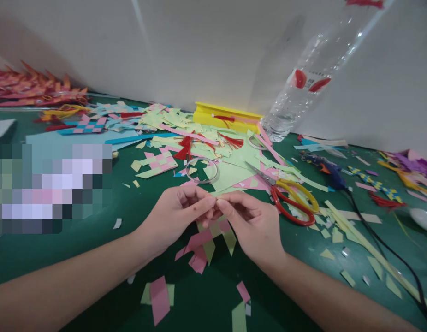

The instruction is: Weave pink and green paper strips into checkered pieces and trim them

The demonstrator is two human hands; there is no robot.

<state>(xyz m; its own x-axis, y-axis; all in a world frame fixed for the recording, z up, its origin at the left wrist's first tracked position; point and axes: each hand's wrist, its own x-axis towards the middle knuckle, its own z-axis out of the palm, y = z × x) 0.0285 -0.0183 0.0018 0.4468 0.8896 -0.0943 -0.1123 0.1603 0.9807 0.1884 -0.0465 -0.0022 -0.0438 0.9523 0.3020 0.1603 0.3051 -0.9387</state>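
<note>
My left hand (191, 206) and my right hand (250, 221) meet at the centre, thumbs and forefingers pinched tip to tip. Whatever lies between the fingertips is too small or hidden to make out. Just beneath the fingers is a woven pink and pale green paper piece (199, 239) with loose strip ends; I cannot tell whether it is held or lies on the table. Right of my right hand lie scissors (293, 198) with one red and one yellow handle loop, blades slightly apart. Beyond my left hand sit a clear tape roll (201, 170) and another woven paper piece (158, 163).
Paper strips and scraps (172, 117) cover the green table (106, 272). A yellow folded piece (229, 117) and a large plastic bottle (299, 87) stand by the wall. At right is a blue glue gun (326, 170) with a black cord (379, 240). Orange-red folded paper (33, 87) lies far left.
</note>
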